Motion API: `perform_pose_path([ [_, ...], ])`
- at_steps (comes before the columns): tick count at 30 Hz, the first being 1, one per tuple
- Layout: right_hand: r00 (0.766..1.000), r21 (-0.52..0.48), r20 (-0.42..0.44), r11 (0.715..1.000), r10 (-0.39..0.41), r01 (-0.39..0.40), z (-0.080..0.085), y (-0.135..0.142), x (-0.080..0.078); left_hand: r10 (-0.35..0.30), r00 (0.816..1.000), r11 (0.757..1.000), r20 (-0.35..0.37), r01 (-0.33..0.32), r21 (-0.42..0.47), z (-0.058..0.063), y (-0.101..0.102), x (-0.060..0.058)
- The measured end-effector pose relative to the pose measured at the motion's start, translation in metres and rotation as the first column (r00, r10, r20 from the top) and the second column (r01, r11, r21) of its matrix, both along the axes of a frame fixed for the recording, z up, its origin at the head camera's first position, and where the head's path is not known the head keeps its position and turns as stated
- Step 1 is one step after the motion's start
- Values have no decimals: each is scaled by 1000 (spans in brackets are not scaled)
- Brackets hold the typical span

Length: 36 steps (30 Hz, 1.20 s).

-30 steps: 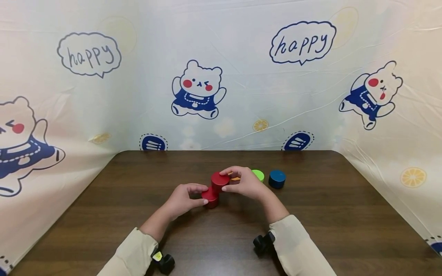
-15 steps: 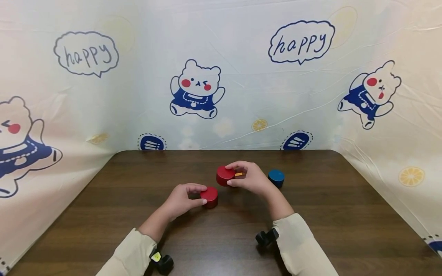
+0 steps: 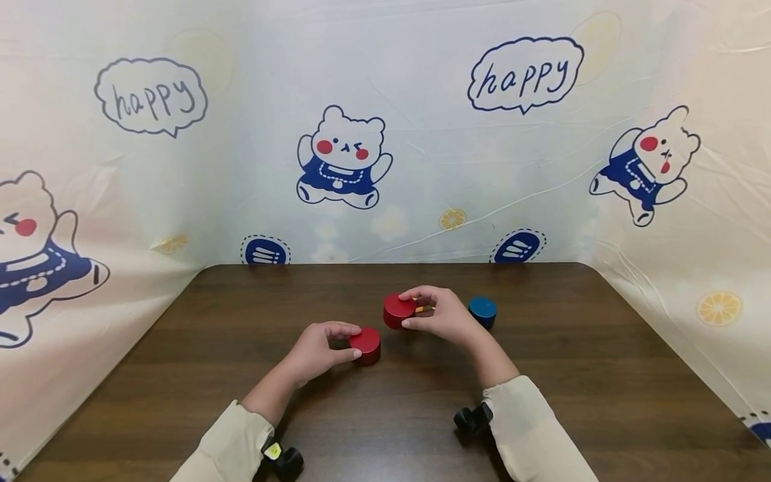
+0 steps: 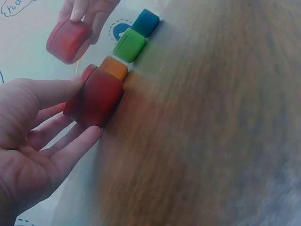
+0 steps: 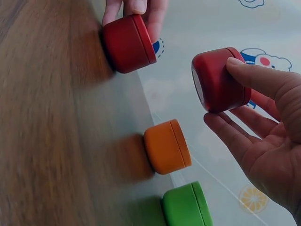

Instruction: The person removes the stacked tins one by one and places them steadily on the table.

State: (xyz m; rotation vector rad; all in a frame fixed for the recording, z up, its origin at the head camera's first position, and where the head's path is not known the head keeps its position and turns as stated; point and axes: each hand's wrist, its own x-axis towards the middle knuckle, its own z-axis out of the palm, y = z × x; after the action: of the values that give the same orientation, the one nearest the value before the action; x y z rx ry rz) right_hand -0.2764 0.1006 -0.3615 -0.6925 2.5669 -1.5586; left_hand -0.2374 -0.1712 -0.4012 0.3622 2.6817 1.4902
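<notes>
Two small round red tins with lids are in my hands. My left hand (image 3: 318, 351) grips one red tin (image 3: 365, 346) between thumb and fingers; in the right wrist view this red tin (image 5: 128, 43) stands upright on the table. With thumb and fingers on its sides, my right hand (image 3: 447, 318) holds the other red tin (image 3: 399, 312) up to the right and farther back. The right wrist view shows this raised tin (image 5: 220, 80) off the tabletop, its pale underside partly visible.
An orange tin (image 5: 167, 147) and a green tin (image 5: 186, 207) stand in a row on the wooden table (image 3: 385, 415), mostly behind my right hand in the head view. A blue tin (image 3: 482, 312) is right of that hand. A printed cloth (image 3: 421, 167) hangs behind the table.
My right hand has carried its red tin rightward, away from above the left one, then slightly down. The green tin has become hidden in the head view. My left hand has stayed put.
</notes>
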Motion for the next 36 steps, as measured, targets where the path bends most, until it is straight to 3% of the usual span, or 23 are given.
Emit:
perform_pose_path([
  [36, 997, 23, -45, 997, -66, 68, 6, 32, 8, -7, 1000, 1000, -11, 7, 29, 0, -1, 1],
])
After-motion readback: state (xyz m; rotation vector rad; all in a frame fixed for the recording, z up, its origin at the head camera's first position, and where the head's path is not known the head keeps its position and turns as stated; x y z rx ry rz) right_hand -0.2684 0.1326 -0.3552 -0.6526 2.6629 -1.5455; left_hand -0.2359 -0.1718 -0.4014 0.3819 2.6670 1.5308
